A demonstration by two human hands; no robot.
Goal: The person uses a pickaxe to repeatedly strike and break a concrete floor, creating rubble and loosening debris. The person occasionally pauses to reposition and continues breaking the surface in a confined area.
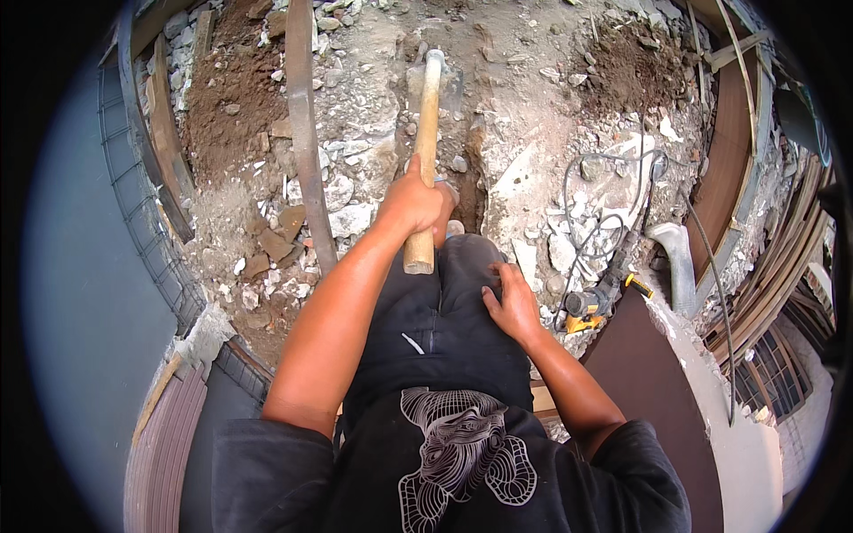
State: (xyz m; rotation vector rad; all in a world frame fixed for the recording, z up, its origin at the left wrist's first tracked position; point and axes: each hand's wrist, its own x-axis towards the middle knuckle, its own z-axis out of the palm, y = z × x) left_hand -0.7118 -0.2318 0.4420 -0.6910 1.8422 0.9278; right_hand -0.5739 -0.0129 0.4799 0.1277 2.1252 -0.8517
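Observation:
My left hand (414,203) is closed round the lower part of a thick wooden handle (429,113), its index finger lying along the wood. The handle's far end meets a broad, dirt-covered metal blade (448,86), which rests in a shallow trench (470,166) of soil; the tool looks like a hoe. The butt of the handle points back towards my body. My right hand (516,300) rests on my dark trousers at the thigh, fingers loosely bent, holding nothing. Part of my foot shows beneath the handle, in the trench.
A yellow and grey power breaker (590,308) with a looped black cable (566,193) lies on rubble at the right, near a grey plastic pipe (676,263). A wooden plank (305,126) crosses the ground left of the trench. Steel mesh (130,193) edges the far left; thin rods are bundled far right.

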